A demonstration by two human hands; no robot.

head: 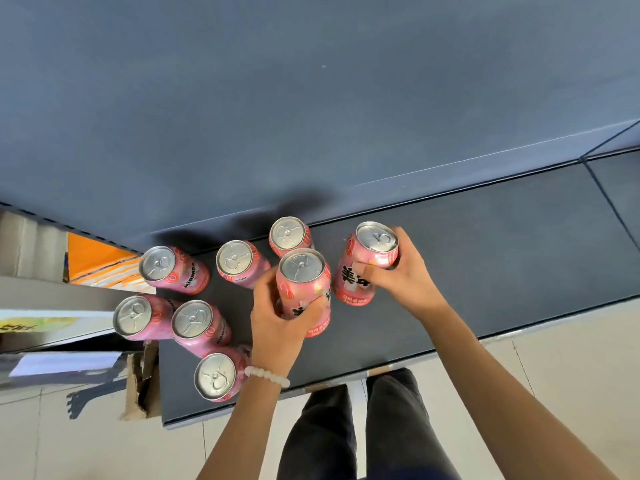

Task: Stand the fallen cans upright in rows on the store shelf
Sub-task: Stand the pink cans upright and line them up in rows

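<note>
White bead bracelet [267, 376], dark trousers [349, 431], bare forearms.

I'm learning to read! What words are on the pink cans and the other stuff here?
"MIRINDA": side of the back-left can.
"美": big black character on the can in the right hand.
Small print on that can's bottom band: too small.
Yellow label at left: blurred.

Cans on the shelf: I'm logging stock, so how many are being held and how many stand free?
Pink cans gripped, one in the left hand and one in the right hand: 2
Pink cans standing free on the shelf: 6
Total: 8
</note>
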